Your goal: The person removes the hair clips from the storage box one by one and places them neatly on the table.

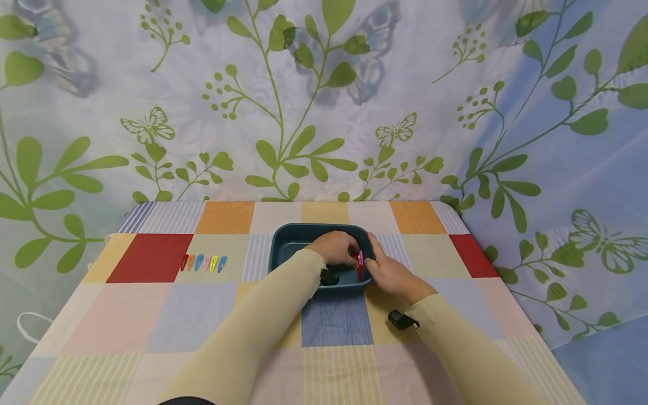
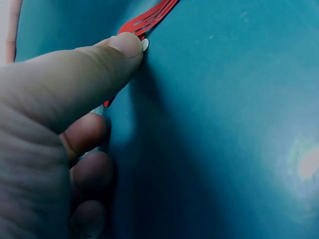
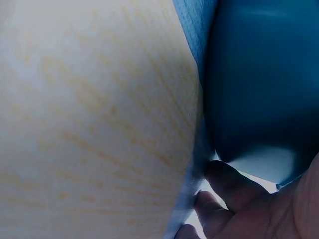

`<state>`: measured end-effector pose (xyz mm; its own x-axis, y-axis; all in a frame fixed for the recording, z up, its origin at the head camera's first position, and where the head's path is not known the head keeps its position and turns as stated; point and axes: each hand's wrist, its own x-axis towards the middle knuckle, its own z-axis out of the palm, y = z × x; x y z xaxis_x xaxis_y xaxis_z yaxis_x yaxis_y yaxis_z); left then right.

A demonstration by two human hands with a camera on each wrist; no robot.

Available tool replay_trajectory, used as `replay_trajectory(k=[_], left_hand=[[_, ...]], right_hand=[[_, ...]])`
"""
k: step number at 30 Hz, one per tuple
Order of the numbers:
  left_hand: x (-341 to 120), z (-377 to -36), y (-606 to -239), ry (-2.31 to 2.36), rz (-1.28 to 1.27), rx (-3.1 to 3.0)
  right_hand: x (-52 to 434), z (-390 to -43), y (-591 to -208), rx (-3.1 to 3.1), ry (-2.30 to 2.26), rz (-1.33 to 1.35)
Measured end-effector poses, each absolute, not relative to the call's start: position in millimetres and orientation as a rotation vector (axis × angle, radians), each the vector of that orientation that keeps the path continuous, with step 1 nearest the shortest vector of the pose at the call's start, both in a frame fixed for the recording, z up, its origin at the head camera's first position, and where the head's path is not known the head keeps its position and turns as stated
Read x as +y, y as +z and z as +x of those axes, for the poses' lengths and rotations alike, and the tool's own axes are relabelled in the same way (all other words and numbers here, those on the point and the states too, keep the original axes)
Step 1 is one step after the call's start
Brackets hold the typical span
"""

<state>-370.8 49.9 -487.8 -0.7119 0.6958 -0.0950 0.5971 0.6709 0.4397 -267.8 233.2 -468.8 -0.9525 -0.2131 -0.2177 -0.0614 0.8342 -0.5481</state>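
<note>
A dark teal plastic tray (image 1: 291, 228) stands on the patchwork tablecloth in front of me. My left hand (image 1: 334, 247) reaches into its right part. Between thumb and fingertips it pinches a red hair clip (image 2: 149, 20), a snap type with slots, seen close in the left wrist view. Beside that, in the head view, a pink clip (image 1: 361, 256) shows by the fingertips at the tray's right end. My right hand (image 1: 397, 275) holds the tray's right wall, thumb at the rim and fingers along the outside. In the right wrist view its fingers (image 3: 239, 186) lie against the tray's outer side.
Left of the tray, several snap hair clips (image 1: 207, 262) lie in a row on the cloth, dark red, orange, blue, pink and yellow among them. A curtain (image 1: 304, 112) printed with leaves and butterflies hangs behind the table. A white cable loop (image 1: 30, 326) shows at the left edge.
</note>
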Motion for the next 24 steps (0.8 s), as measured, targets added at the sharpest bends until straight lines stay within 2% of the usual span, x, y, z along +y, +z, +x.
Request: replay_trajectory(k=[24], left_hand=[[49.0, -364.1, -479.0, 0.563, 1.055, 2.603]], right_hand=[[233.9, -269.2, -471.2, 2.757, -0.805, -0.229]])
